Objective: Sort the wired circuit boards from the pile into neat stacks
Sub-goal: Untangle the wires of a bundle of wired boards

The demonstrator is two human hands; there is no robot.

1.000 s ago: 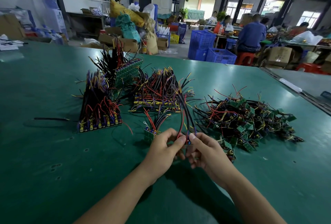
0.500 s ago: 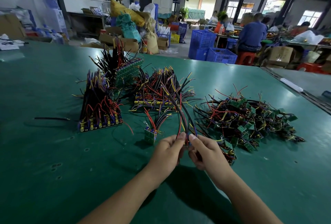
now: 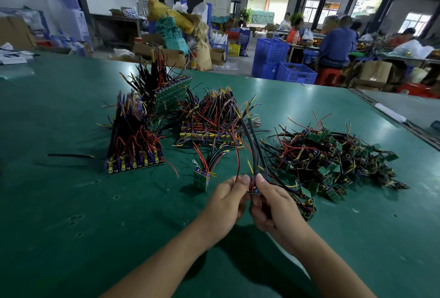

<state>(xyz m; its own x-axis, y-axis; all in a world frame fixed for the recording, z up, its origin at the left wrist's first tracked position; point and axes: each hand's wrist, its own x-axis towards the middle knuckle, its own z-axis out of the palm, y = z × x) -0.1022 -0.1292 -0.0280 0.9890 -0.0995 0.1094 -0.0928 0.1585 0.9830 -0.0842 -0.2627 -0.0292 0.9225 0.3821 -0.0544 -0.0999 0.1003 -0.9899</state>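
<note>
L hand [image 3: 225, 203], R hand [image 3: 273, 206] pinch small board [image 3: 254, 191], black/red wires [image 3: 252, 146] fanning up.

Table cover [image 3: 71, 238] smooth green, faint sheen, few pits. Wires [image 3: 253, 152] glossy plastic-sheathed. Pile boards [image 3: 332, 168] matt green. Crates [image 3: 270, 57] blue plastic; boxes [image 3: 373, 73] brown cardboard.

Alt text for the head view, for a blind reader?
The left hand and right hand pinch one small wired circuit board, its long black and red wires pointing up, over a green table. A tangled pile of boards lies right; neat stacks stand left.
</note>
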